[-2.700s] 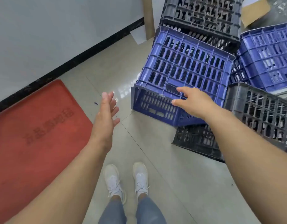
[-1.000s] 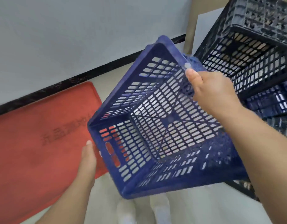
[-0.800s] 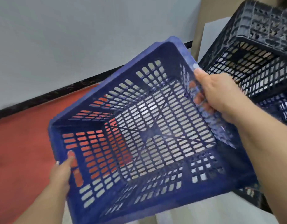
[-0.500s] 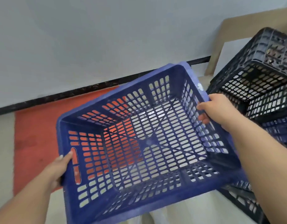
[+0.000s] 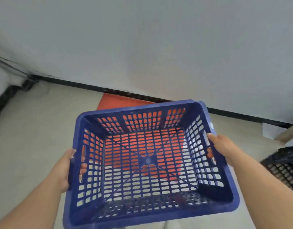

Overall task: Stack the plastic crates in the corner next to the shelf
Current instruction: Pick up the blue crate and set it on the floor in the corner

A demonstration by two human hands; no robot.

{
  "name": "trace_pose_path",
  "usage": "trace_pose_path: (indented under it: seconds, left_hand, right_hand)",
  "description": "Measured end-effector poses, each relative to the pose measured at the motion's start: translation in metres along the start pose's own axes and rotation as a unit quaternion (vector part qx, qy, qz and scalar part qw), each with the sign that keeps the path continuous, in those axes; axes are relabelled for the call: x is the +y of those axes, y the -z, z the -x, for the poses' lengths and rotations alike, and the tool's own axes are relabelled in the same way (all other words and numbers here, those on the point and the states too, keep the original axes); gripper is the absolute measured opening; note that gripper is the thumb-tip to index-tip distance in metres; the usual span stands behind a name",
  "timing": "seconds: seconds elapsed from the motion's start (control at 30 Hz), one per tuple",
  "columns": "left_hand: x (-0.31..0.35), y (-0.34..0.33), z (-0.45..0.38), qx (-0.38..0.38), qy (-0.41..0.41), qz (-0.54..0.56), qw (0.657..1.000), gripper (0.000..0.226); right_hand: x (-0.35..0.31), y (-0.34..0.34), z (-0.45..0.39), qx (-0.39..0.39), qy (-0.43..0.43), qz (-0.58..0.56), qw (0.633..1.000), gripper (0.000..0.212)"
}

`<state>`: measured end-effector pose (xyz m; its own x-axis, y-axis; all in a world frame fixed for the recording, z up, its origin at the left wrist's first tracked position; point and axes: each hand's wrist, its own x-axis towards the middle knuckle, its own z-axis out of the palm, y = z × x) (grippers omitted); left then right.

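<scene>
Beige floor point(image 5: 35, 129) w/ red mat point(image 5: 119, 100) upper centre; blue crate point(image 5: 149, 210) mid-frame, open side up, left hand point(image 5: 66, 171) & right hand point(image 5: 223, 146) each clamped on a side handle.

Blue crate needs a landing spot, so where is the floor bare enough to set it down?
Bare tile floor lies left of the red mat, running to the wall's black baseboard. The blue crate, held by the left hand and right hand, hangs over the mat. The right is crowded: a black crate sits there.
</scene>
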<state>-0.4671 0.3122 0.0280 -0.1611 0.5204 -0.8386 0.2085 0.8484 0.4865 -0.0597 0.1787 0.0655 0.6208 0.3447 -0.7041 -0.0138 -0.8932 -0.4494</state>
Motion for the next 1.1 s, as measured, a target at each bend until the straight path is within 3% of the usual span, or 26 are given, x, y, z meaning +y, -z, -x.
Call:
trace_pose_path:
  seconds: [0.13,0.4,0.63,0.77,0.9,1.1]
  left_hand:
    - [0.015,0.084,-0.026,0.035,0.026,0.068,0.997,0.045]
    - [0.036,0.274,-0.104,0.083,0.096,0.194,0.973,0.043]
    - [0.070,0.393,-0.168,0.195,0.081,0.296,0.932,0.038]
    - [0.080,0.439,-0.200,0.239,0.092,0.357,0.898,0.039]
    - [0.088,0.460,-0.231,0.273,0.093,0.428,0.857,0.039]
    - [0.079,0.477,-0.310,0.288,0.129,0.493,0.811,0.040]
  right_hand:
    - [-0.081,-0.076,0.005,-0.009,0.029,-0.022,0.999,0.029]
    - [-0.259,-0.283,0.035,-0.068,0.111,0.082,0.988,0.034]
    - [-0.386,-0.450,0.055,-0.128,0.204,0.183,0.953,0.036]
    - [-0.454,-0.532,0.058,-0.157,0.267,0.253,0.917,0.033]
    - [-0.521,-0.610,0.057,-0.202,0.281,0.254,0.903,0.027]
    - [-0.570,-0.738,0.033,-0.229,0.320,0.262,0.881,0.031]
